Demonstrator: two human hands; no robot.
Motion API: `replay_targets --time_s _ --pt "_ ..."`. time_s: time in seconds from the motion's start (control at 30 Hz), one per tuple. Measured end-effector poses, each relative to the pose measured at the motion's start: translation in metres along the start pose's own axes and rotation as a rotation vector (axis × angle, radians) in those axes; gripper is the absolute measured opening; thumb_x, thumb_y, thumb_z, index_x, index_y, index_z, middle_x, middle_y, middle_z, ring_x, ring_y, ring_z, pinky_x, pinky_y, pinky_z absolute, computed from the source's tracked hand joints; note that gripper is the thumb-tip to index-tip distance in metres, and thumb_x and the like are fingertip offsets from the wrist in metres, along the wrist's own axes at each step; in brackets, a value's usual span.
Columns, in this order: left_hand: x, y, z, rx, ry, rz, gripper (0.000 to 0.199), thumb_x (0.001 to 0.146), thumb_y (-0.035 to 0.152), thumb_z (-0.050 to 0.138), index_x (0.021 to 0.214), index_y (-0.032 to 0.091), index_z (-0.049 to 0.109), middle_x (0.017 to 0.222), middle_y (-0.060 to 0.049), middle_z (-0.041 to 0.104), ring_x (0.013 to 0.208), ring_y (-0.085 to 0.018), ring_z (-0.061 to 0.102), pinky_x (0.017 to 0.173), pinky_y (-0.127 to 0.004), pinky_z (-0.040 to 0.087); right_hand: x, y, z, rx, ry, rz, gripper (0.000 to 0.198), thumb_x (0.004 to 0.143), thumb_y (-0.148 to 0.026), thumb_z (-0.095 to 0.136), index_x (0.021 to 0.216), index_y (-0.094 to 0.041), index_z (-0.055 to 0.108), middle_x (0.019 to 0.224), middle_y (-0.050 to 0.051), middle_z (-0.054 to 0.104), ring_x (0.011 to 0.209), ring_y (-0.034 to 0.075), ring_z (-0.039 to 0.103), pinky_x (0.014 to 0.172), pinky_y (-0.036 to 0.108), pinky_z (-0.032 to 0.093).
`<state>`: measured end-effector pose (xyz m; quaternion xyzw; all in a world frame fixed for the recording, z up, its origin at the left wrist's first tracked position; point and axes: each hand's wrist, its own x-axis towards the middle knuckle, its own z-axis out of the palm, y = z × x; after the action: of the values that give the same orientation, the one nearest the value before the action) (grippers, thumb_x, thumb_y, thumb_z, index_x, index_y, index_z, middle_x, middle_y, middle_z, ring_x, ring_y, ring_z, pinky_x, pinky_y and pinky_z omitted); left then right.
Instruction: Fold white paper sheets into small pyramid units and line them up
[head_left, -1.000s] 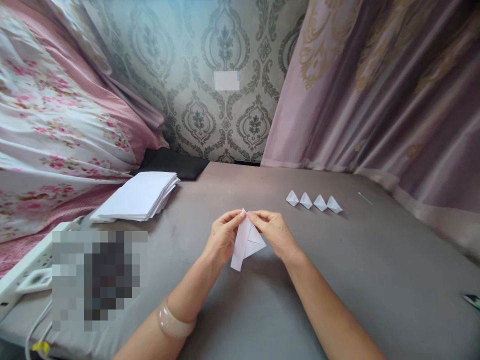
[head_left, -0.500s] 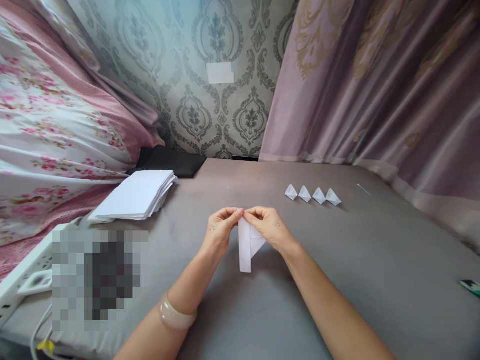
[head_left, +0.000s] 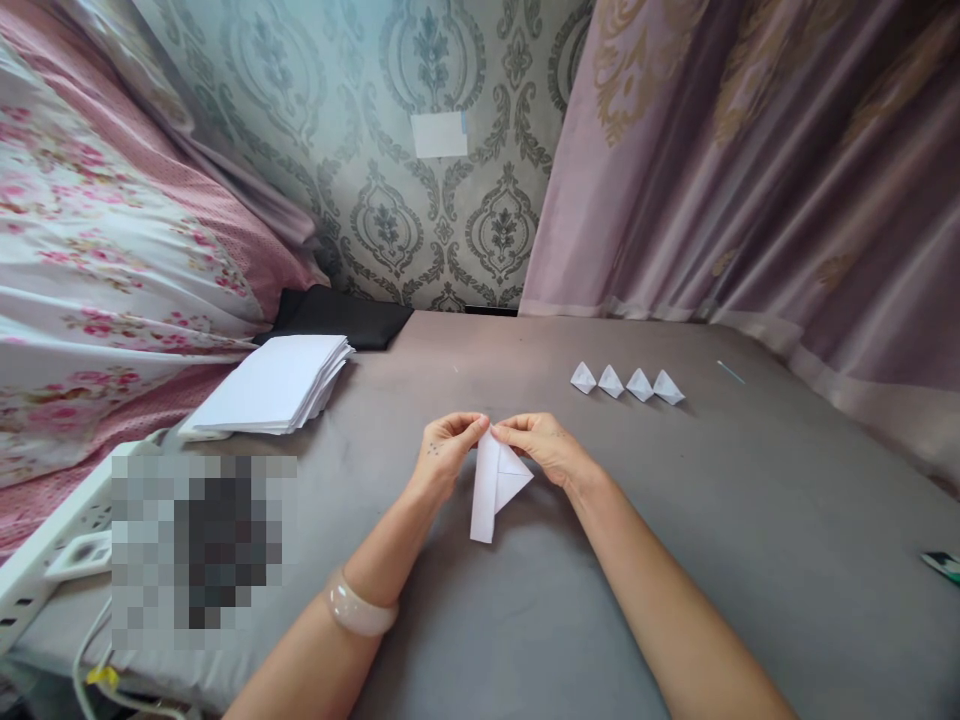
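Both hands pinching folded paper at its top tip, mid-surface.
L hand & R hand nearly meet, thumbs + fingers of each clamped on the tip; paper hangs btwn the wrists, long strip on L side pointing twd wearer, triangular flap w/ crease line on R. Bangle on L arm. Beyond & R of hands: 4 folded pcs in a row on grey surface, well apart from the held one. Far L: stack of sheets, w/ black flat item just behind; power strip nearer, along L edge.
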<state>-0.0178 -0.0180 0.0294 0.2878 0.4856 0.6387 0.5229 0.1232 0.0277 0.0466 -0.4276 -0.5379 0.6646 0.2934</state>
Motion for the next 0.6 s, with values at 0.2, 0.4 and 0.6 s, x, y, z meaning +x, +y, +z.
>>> replay_targets --time_s 0.2,0.4,0.6 --pt "0.001 -0.001 0.000 -0.010 -0.009 -0.019 0.028 0.053 0.030 0.083 0.069 0.011 0.069 0.064 -0.003 0.065 0.057 -0.010 0.056 0.060 -0.023 0.045 0.001 0.001 -0.003 0.066 -0.050 0.070 0.019 0.060 -0.026 0.076 0.070 -0.012 0.068 0.060 -0.001 0.064 0.054 0.007 0.053 0.057 0.021 0.041" --pt "0.008 -0.009 -0.009 0.108 -0.102 0.038 0.023 0.068 0.031 0.072 0.082 0.013 0.070 0.075 -0.006 0.067 0.067 -0.014 0.061 0.070 -0.029 0.050 0.011 0.008 -0.011 0.184 -0.062 0.222 0.010 0.067 -0.019 0.071 0.070 -0.011 0.067 0.059 0.002 0.066 0.052 0.010 0.056 0.050 0.020 0.041" --pt "0.004 -0.008 -0.012 0.805 -0.285 0.798 0.038 0.082 0.016 0.055 0.119 0.024 0.060 0.122 -0.010 0.058 0.114 -0.023 0.051 0.097 -0.041 0.042 0.021 0.010 -0.033 0.454 -0.052 0.305 0.006 0.076 -0.015 0.056 0.070 -0.013 0.059 0.056 0.000 0.062 0.052 0.011 0.058 0.055 0.022 0.047"
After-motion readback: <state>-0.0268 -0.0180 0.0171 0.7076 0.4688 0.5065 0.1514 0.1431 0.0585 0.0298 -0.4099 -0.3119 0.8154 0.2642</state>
